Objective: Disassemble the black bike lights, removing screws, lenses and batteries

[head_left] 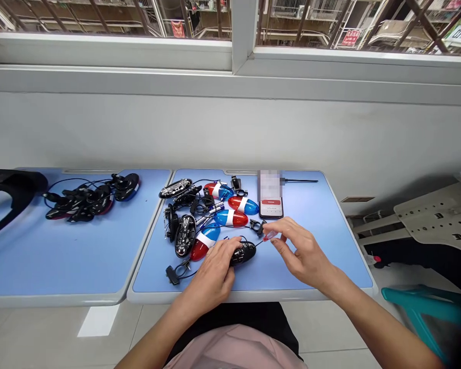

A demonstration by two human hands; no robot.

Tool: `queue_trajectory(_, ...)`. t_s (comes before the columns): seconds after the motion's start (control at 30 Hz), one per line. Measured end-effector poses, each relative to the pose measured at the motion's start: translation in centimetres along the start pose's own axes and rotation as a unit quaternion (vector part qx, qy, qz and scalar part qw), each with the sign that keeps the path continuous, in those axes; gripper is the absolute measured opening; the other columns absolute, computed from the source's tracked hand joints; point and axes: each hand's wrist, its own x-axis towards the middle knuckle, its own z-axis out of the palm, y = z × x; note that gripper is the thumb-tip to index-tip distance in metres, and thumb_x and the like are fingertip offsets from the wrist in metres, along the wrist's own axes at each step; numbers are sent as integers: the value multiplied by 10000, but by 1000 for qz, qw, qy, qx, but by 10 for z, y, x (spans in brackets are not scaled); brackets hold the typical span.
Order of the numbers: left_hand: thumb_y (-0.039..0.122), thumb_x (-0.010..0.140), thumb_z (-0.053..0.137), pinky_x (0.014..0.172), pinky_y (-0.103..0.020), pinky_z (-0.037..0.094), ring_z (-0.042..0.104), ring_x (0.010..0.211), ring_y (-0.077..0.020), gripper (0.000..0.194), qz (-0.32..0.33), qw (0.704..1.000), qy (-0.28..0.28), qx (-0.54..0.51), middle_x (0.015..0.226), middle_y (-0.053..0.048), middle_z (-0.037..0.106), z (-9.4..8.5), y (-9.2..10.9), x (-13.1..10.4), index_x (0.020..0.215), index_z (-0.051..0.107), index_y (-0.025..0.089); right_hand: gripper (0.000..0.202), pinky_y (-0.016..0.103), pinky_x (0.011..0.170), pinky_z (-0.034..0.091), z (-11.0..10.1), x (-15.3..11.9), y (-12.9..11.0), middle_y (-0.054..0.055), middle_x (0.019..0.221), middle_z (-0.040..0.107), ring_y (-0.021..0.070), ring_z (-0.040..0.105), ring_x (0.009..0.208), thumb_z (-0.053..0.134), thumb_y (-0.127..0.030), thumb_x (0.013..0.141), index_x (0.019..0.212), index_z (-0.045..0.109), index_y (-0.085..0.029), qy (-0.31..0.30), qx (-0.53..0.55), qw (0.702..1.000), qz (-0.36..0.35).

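My left hand (216,262) has its fingers clamped on the black casing (246,253), long axis roughly sideways, my right hand's (300,251) pinching a screwdriver (269,236) beyond its right end.

Bare forearms (363,307) angling in from both sides, hands fairly close.
The left hand (215,266) is palm-down, fingers together; the right hand (303,253) has a thumb-and-finger pinch going, pointing kinda leftward.

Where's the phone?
In the head view, the phone lies at the back of the middle table, just right of the red-and-blue shells and beyond the right hand.
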Motion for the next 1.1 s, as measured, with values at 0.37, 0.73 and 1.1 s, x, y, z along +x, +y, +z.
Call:
queue_trajectory(0.37,144,886,574,1103,-492,438,495,1336,-278,460,-24,1000,14,-15,1428,-123,533,3,-5,0,1329,486,230,275,316,674,557,3,4,-1,43,975,687,180,643,887,551,-144,943,1154,663,-279,47,43,997,48)
queue_trajectory(0.73,140,876,558,1071,-499,480,548,1297,-292,444,-7,999,48,-13,1389,-126,585,13,-12,-1,1309,518,231,350,293,702,593,49,-9,2,48,947,704,152,674,812,582,-172,900,1242,533,-230,238,170,935,203)
queue_trajectory(1.1,148,862,563,1052,-516,500,556,1295,-315,469,4,999,48,-3,1391,-142,591,15,-13,1,1325,521,216,179,269,664,559,25,-14,5,36,934,716,157,679,802,616,-221,912,1062,708,-256,158,146,963,165)
